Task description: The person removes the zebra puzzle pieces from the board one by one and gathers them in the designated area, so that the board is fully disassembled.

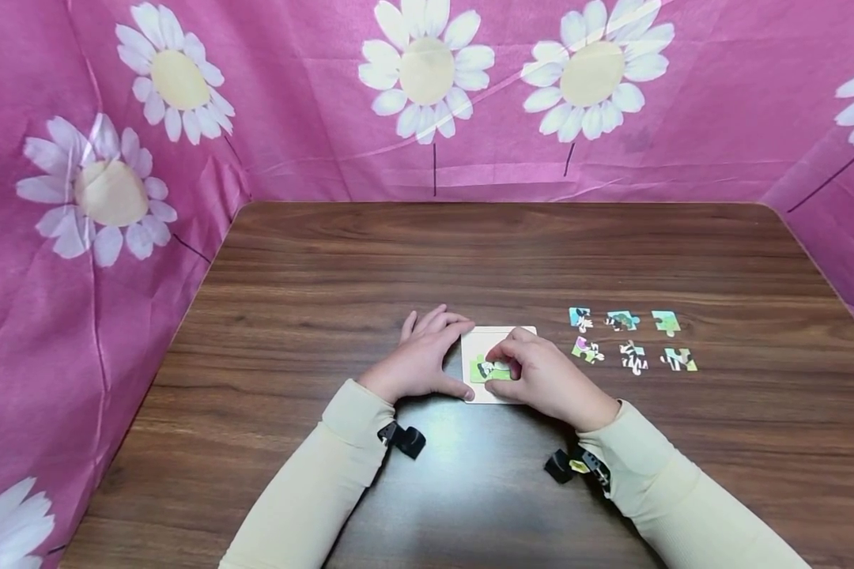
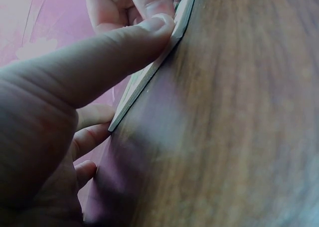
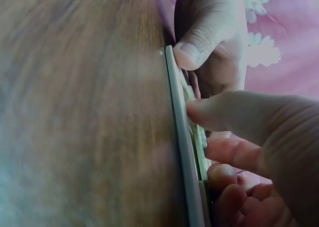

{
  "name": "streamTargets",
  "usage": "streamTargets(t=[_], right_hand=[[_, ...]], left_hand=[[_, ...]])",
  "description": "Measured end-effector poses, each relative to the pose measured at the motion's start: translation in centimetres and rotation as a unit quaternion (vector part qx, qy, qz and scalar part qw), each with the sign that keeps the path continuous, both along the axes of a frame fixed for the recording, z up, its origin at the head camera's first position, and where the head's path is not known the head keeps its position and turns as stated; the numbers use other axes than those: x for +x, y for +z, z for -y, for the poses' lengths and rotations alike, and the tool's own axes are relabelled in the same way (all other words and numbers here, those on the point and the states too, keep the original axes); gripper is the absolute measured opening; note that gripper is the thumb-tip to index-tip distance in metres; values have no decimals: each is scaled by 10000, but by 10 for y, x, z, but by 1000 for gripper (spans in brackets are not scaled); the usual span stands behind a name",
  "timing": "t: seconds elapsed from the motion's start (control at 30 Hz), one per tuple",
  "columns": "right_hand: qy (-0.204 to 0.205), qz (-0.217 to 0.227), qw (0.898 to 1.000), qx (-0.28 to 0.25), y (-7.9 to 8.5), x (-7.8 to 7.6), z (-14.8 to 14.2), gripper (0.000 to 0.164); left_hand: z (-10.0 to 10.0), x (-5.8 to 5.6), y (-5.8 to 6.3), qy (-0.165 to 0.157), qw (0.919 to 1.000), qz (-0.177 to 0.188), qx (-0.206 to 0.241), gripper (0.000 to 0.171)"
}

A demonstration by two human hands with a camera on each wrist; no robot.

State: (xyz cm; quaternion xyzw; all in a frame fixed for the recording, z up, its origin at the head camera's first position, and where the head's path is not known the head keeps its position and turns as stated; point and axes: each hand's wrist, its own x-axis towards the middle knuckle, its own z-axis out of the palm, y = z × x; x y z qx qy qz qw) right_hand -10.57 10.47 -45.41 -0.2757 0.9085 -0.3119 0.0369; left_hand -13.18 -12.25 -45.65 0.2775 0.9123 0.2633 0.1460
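A small, pale square puzzle tray lies on the table, with green, black and white puzzle pieces in its near part. My left hand spans the tray's left side. Its thumb presses the near left corner, and its outstretched fingers touch the far left corner. Over the tray, my right hand pinches a puzzle piece between thumb and fingers, low against the tray. The right hand covers much of the tray's right half, so the piece's full outline is hidden.
Several loose puzzle pieces lie in two rows right of the tray, among them a green one and a black-and-white one. The brown wooden table ends at a pink flowered cloth behind and at the sides.
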Motion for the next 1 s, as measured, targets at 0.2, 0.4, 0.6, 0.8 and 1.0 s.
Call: streamTargets(t=[0.2, 0.4, 0.6, 0.8, 1.0], right_hand=[[-139, 259, 9987, -420, -4, 3, -4, 25], [-378, 126, 9880, -1494, -12, 12, -15, 29], [-574, -176, 9768, -2054, -15, 21, -32, 33], [-774, -360, 9764, -1986, -16, 31, -50, 34], [-960, -416, 9767, -1873, -17, 37, -65, 36]], left_hand=[[1, 0, -1, -9, 10000, 77, 5, 101], [1, 1, -1, 24, 10000, 85, 26, 101], [0, 0, -2, 24, 10000, 50, 32, 101], [-1, 0, -1, 13, 10000, 68, 48, 100], [-2, 0, 0, 30, 9999, 116, 73, 99]])
